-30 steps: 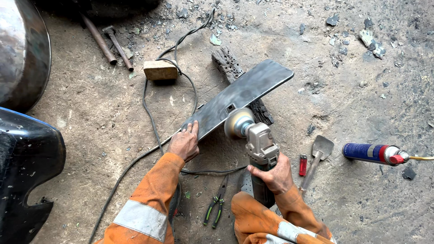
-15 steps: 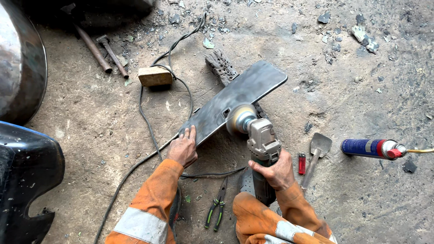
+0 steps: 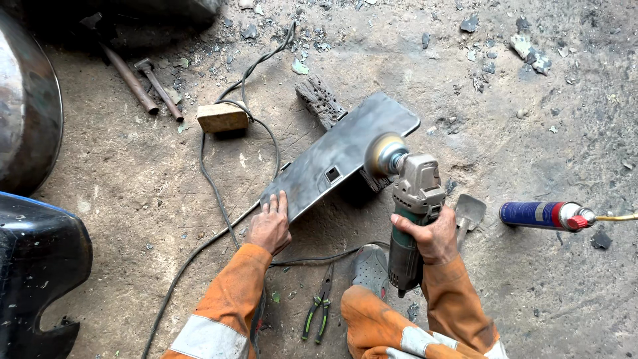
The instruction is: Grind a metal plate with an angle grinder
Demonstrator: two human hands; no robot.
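I'm watching a long grey metal plate [image 3: 335, 156] lying aslant on the dirt floor [image 3: 465, 86], propped on a wood chunk [image 3: 321, 100]. My left hand [image 3: 271, 226] is pressing flat, fingers spread, on its near end. My right hand [image 3: 432, 234] is gripping the green-grey angle grinder [image 3: 411, 206], its wire cup touching the plate. A blue spray can [image 3: 541, 215], red-capped, is lying right.

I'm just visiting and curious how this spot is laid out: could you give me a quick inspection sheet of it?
Surface: dusty concrete floor, stone chips scattered.
Job's things: metal plate propped on a wood piece; angle grinder with wire cup brush on the plate.
Clutter: wooden block, pliers, spray can, scraper, hammer, rod.
Grippers: left hand presses the plate's end; right hand grips the grinder.
Cables: black cord loops across the floor.
Surroundings: dark curved body panels at left.
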